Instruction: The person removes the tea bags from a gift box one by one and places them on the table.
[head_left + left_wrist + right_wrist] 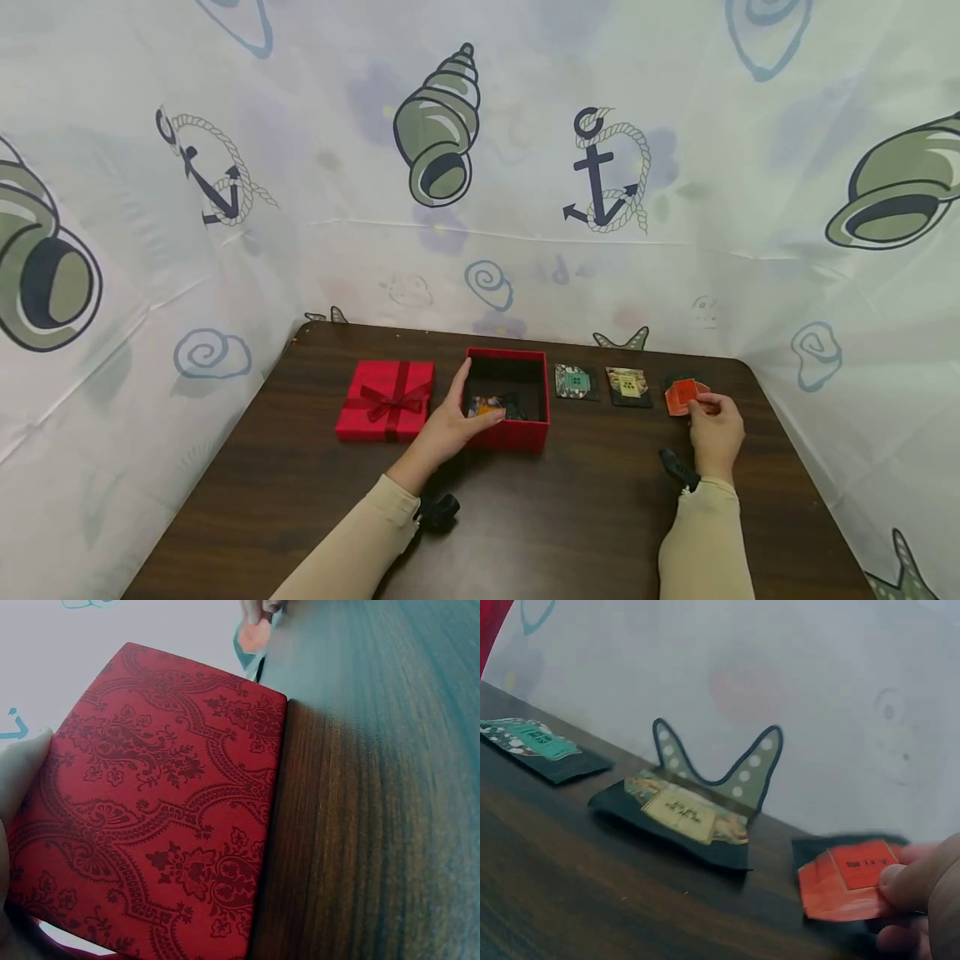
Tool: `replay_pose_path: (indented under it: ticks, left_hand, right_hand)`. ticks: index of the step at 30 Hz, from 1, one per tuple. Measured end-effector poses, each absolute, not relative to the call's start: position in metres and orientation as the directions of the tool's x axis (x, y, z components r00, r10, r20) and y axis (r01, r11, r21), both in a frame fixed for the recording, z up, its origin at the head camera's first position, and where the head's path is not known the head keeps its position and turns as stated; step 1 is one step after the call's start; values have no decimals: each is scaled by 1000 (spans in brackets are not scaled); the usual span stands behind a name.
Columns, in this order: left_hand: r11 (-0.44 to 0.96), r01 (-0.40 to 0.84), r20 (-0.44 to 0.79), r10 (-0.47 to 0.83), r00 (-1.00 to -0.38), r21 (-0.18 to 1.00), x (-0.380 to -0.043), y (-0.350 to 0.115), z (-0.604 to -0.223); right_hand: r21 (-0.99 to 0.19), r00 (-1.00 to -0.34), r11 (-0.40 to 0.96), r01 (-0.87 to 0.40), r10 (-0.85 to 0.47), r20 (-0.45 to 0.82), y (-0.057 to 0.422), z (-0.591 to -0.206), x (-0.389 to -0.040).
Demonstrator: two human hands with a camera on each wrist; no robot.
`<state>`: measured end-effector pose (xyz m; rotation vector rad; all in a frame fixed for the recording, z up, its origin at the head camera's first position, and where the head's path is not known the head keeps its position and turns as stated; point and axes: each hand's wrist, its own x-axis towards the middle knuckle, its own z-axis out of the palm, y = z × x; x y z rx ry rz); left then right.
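My right hand (pixel 717 433) pinches an orange sachet (pixel 844 881) between thumb and fingers at the table's right back; dark edges show behind its orange front. To its left lie a sachet with a yellow label (pixel 629 386) and one with a green label (pixel 576 382), both on dark backing. My left hand (pixel 450 427) rests on the near left corner of the open red gift box (pixel 517 435), its thumb over the front rim and a finger straight along the left side. Inside, several small packets (pixel 498 406) lie toward the front left, partly hidden by the thumb.
The red box lid (pixel 367 427) with a ribbon bow sits left of the box. Behind the dark wooden table (pixel 585 517) hangs a white cloth (pixel 525 167) printed with shells and anchors. A wrist camera (pixel 438 512) sticks out below the left hand.
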<state>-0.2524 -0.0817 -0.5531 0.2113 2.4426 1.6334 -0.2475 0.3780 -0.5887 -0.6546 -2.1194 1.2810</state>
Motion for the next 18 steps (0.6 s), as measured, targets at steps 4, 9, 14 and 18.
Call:
replay_pose_path:
  ticks: [4, 9, 14, 18]
  left_hand:
    - [362, 14, -77, 233, -969, 932, -253, -82, -555]
    - [356, 16, -74, 238, -968, 934, -254, -81, -556]
    - [358, 13, -77, 235, -969, 933, -255, -81, -555]
    - [360, 10, -78, 231, -970, 933, -254, -81, -554]
  right_hand:
    - [-822, -734, 552, 142, 615, 287, 381, -598, -251]
    - [-750, -782, 645, 144, 539, 313, 379, -598, -253]
    - [-766, -785, 624, 156, 549, 287, 373, -595, -253]
    - [-772, -796, 614, 161, 543, 266, 370, -595, -253]
